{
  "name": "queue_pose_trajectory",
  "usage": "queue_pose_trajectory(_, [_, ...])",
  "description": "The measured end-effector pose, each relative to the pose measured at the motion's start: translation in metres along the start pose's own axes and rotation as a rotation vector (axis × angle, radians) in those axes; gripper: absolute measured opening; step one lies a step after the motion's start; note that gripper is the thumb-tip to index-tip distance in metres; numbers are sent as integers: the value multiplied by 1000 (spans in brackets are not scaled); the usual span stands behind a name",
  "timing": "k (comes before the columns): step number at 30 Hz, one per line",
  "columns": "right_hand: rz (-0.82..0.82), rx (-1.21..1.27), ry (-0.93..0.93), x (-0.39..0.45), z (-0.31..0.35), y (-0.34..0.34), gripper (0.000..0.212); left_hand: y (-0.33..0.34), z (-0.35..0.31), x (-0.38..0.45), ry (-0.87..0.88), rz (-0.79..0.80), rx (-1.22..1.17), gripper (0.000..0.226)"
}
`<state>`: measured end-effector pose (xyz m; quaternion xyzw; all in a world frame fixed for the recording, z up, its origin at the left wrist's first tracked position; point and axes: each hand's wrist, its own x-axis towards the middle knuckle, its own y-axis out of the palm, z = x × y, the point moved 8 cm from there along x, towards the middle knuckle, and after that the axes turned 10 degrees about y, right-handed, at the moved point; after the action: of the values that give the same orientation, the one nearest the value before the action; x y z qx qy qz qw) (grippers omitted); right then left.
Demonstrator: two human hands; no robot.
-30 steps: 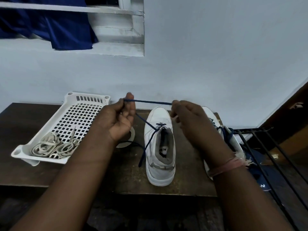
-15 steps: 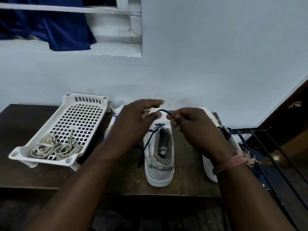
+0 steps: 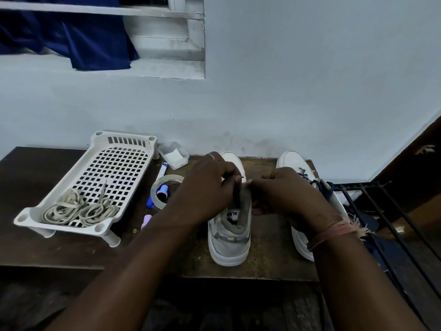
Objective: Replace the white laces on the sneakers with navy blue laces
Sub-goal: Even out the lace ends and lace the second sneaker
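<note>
Hands pinching navy lace over sneaker.

free: table between sneakers | blocked left: tape roll, tray

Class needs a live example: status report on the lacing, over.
Left hand and right hand both pinching navy lace over left sneaker. White laces in tray. Nothing obstructing.
</note>
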<state>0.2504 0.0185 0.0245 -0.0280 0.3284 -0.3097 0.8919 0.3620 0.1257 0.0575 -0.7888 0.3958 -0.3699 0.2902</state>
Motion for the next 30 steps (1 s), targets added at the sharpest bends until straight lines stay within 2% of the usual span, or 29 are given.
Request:
queue_pose_trajectory(5, [133, 248, 226, 6, -20, 5, 21, 3, -16, -1, 90, 12, 101, 11])
queue_pose_trajectory(10, [155, 290, 265, 13, -28, 6, 28, 11, -21, -1, 85, 78, 235, 20])
queue_pose_trajectory(15, [142, 228, 188, 14, -22, 7, 28, 16, -21, -2, 38, 123, 259, 25])
queue_pose_trajectory(20, [93, 130, 29, 10, -9, 0, 18, 16, -20, -3, 4, 127, 300, 24])
queue_pose_trajectory(26, [39, -29, -122, 4, 3, 1, 12, 17, -22, 0, 70, 159, 369, 25])
queue_pose_trajectory(30, [25, -47, -138, 4, 3, 3, 10, 19, -14, 4, 79, 208, 365, 22])
